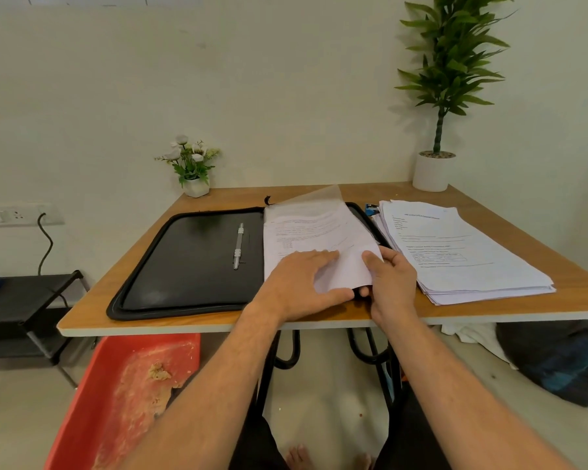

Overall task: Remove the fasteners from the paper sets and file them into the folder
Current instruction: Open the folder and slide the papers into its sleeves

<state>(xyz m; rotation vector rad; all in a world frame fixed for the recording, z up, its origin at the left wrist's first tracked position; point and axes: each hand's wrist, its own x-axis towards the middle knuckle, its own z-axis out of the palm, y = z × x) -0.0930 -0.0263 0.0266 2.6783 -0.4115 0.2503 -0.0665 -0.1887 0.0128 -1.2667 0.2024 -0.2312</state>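
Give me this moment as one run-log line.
left hand: flat on filed papers | right hand: pinching their near corner | folder: open on table | loose stack: right of folder

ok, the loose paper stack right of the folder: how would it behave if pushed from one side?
The loose paper stack would probably shear, not slide whole: its edges are already fanned unevenly. Single sheets look thin and floppy. It lies near the table's front edge, so the lowest sheets might overhang.

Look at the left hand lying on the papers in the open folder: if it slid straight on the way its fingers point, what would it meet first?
The left hand points right and slightly away, across the filed papers. It would probably meet the right hand first, which pinches the sheets' near corner; its thumb lies right ahead.
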